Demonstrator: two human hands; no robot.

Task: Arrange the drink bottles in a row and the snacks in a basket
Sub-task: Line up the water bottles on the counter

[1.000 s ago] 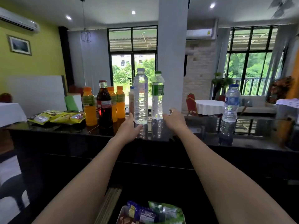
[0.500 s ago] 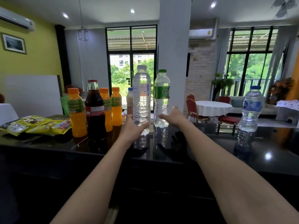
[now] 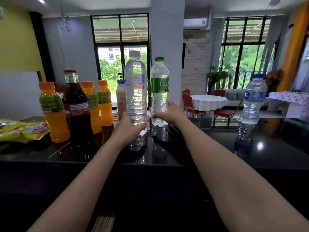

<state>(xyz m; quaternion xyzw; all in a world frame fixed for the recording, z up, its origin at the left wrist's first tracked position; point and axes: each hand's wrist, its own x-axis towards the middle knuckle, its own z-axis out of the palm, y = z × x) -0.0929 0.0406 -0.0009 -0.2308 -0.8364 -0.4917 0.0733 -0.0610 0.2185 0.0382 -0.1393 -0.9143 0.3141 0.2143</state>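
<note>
My left hand (image 3: pixel 127 128) grips the base of a tall clear water bottle (image 3: pixel 135 87) with a clear cap. My right hand (image 3: pixel 168 113) holds a water bottle with a green label and green cap (image 3: pixel 159 91) near its bottom. Both bottles stand upright side by side over the glossy black counter (image 3: pixel 192 148). To the left stand three orange juice bottles (image 3: pixel 53 111), a dark cola bottle (image 3: pixel 76 108) and a small beige drink bottle (image 3: pixel 121 97). Yellow snack packets (image 3: pixel 25 131) lie at the far left. A blue-labelled water bottle (image 3: pixel 253 101) stands alone at the right.
A white pillar (image 3: pixel 167 39) rises behind the counter. Beyond it are a round white-clothed table (image 3: pixel 209 101) with red chairs, large windows and a sofa. Bare counter surface lies between the held bottles and the lone bottle at the right.
My view has come closer and tilted up; the basket of snacks below has left the frame. Both hands have closed on the two water bottles, and the left one looks raised slightly.
</note>
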